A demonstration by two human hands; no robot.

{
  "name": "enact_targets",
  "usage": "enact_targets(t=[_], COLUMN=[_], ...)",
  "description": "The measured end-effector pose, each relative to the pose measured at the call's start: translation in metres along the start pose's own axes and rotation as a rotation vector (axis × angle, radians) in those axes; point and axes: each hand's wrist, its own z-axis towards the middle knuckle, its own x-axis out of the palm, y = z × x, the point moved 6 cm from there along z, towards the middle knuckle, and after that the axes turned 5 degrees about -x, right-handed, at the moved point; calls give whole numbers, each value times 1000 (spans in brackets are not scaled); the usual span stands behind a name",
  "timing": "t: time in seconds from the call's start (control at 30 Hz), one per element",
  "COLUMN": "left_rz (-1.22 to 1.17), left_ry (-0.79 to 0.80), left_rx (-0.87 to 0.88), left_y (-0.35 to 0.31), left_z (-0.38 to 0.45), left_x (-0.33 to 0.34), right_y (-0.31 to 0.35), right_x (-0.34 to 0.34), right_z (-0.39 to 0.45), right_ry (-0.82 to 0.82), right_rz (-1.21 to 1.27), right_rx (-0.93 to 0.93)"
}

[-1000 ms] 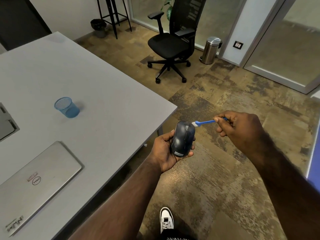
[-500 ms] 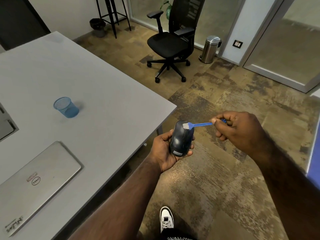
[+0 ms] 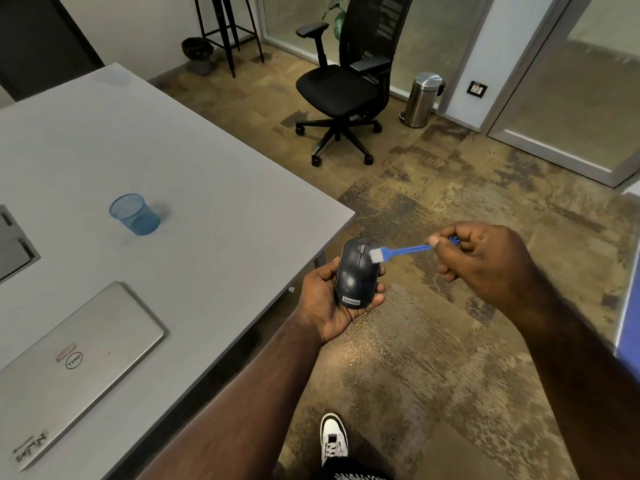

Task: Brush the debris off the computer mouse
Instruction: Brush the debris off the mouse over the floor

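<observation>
The dark navy Lenovo computer mouse lies cradled in my left palm, top side up, logo end toward me, wheel end away, out past the counter's corner above the carpet. My small blue brush has its white bristles against the mouse's right front button, handle running right.

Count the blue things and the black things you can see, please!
Blue: 2 - brush, mesh cup
Black: 2 - mouse, office chair
Total: 4
</observation>
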Motion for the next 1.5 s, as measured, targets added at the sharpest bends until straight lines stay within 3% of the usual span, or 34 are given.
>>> enact_targets(t=[0.13,0.2,0.4,0.47,0.57,0.6,0.73,0.8,1.0,1.07,1.23,1.43,1.5], left_rz=[-53,-61,-65,-60,-70,-69,-51,-36,-51,-37,31,31,35], left_ry=[30,33,-4,-20,-48,-53,-89,-104,-126,-120,-118,-155,-157], left_rx=[28,29,16,18,45,50,48,55,92,104,100,94,93], left_y=[-1,-2,-6,-4,-4,-3,-4,-5,-3,-5,-4,-2,-2], left_z=[2,2,1,1,2,2,4,5,5,5,7,5,5], left_x=[3,4,-3,-4,-4,-4,-4,-5,-8,-8,-7,-11,-11], right_y=[4,3,12,14,15,14,13,14,17,16,26,27,27], right_x=[32,32,1,3,27,30,14,10,37,35,20,37,37], right_z=[-11,-11,-6,-7,-13,-14,-10,-9,-14,-12,-8,-13,-11], right_ry=[383,335,-87,-28,242,253,-46,-105,365,310,-12,326,339], right_rz=[14,-12,-128,-65,-36,-53,-83,-100,-62,-75,-177,-66,-74], right_rx=[5,0,-122,-144,-163,-165,-139,-146,-144,-105,-140,-102,-108])
